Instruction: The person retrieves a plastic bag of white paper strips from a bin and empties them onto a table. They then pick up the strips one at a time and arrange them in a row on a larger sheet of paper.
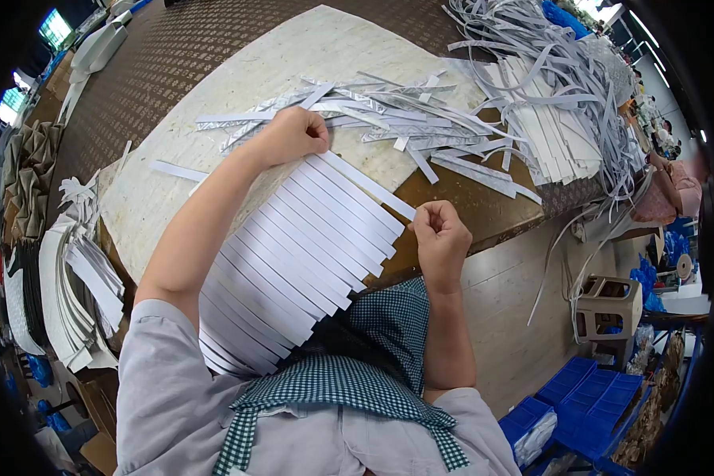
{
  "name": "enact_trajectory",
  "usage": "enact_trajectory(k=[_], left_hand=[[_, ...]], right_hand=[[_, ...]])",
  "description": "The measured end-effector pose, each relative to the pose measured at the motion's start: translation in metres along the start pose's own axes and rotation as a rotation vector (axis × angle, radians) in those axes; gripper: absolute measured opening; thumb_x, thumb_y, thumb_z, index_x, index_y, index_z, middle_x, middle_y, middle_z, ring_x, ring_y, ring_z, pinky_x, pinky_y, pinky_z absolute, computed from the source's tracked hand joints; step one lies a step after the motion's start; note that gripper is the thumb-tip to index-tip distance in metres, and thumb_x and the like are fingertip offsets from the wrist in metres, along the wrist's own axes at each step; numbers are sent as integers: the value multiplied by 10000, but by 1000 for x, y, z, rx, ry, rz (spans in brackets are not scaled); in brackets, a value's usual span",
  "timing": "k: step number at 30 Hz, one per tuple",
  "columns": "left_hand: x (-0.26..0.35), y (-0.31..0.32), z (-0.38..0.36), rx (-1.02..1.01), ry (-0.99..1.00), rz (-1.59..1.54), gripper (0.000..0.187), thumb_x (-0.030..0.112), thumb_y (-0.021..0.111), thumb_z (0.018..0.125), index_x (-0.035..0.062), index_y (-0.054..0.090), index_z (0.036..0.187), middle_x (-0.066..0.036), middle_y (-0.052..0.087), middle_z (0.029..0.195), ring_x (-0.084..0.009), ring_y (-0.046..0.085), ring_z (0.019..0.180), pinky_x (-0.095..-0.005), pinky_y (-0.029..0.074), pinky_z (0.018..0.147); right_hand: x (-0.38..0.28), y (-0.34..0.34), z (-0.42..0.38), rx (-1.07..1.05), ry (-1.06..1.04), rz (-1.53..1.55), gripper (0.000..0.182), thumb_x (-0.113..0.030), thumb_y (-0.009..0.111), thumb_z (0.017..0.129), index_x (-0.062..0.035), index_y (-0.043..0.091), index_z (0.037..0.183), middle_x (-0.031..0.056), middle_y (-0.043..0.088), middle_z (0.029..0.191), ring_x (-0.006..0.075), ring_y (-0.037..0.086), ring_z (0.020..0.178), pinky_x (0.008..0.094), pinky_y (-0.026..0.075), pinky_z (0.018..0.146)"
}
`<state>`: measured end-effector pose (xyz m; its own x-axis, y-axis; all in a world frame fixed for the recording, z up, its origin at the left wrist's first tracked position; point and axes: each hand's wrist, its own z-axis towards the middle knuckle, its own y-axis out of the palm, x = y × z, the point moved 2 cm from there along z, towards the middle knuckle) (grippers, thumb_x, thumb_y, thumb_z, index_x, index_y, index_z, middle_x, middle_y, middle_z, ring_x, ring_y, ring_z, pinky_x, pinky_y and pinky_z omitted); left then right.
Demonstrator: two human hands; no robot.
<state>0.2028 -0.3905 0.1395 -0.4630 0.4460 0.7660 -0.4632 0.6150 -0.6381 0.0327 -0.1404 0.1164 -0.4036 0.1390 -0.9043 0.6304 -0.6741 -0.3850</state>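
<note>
Both hands [293, 136] [440, 238] pinch topmost white strip [369, 184], apparently; axis diagonal.

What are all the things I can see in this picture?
White strips: many, white, fanned in overlapping rows from the lap up to the table edge.
Silver strips: many, shiny silver, scattered on the board beyond the hands.
Board: one, pale, on the brown table.
Tangled strips: a heap, grey-white, top right.
Stacked white pieces: a pile, white, far left.
Stool: one, beige, on the floor at right.
Crates: several, blue, bottom right.
Apron: one, green-and-white check, on the person.
Left hand: closed on the fan's upper end.
Right hand: closed at the top strip's right end.
</note>
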Motion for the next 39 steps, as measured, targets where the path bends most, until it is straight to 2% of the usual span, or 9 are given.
enact_trajectory(k=[6,9,12,16,19,24,28,34,39], left_hand=[[11,-3,0,-85,3,91,58,52,689,784,-1,674,804,-51,646,705,-123,563,676,-288,475,669],[13,-2,3,-118,2,210,77,52,690,771,32,692,845,-70,653,759,-175,607,707,-312,494,693],[21,8,-5,22,107,484,132,43,683,780,80,709,904,-68,654,903,-233,639,847,-356,516,760],[32,31,-28,125,509,565,267,30,660,804,137,720,1041,-32,611,1047,-236,602,1013,-382,520,834],[29,47,-43,32,690,612,320,68,621,804,136,727,1098,-35,566,957,-213,572,957,-328,514,833],[32,61,-61,209,697,631,351,35,637,789,95,721,1125,-57,612,1068,-223,594,989,-329,530,824],[30,64,-67,231,695,589,372,12,642,782,68,713,1143,-73,629,1146,-242,606,999,-333,538,828],[34,64,-77,171,664,545,394,19,659,760,63,714,1147,-74,642,1117,-249,615,980,-348,536,838],[41,58,-98,123,510,415,308,78,669,803,72,706,1109,-70,638,1090,-243,619,956,-344,523,836]], right_hand=[[9,0,1,-26,-9,-65,46,-15,652,888,8,641,850,-2,651,680,37,585,609,211,477,583],[9,1,-1,5,-47,-142,62,-74,684,837,-57,627,817,63,627,661,201,610,557,323,487,563],[-1,1,-7,11,-141,-300,72,-89,686,839,-79,618,815,51,618,662,239,609,571,347,490,565],[-2,1,-8,-4,-226,-446,73,-93,690,845,-97,618,831,42,636,733,239,612,608,362,495,580],[-8,-2,-2,-20,-246,-428,41,-87,676,864,-89,639,882,58,665,841,242,631,730,361,506,651],[-8,11,20,-39,-514,-338,267,-108,649,893,-58,693,1152,92,693,1200,289,590,1042,360,489,912],[7,25,20,-87,-547,-469,272,-162,675,856,-52,722,1100,69,691,1238,255,583,1054,397,464,955],[-3,18,4,-70,-615,-519,250,-172,706,820,-55,747,1037,64,719,1178,232,567,925,371,473,878],[-3,7,-12,-66,-454,-190,164,-112,727,817,-50,746,967,66,741,1056,220,574,817,338,510,751]])
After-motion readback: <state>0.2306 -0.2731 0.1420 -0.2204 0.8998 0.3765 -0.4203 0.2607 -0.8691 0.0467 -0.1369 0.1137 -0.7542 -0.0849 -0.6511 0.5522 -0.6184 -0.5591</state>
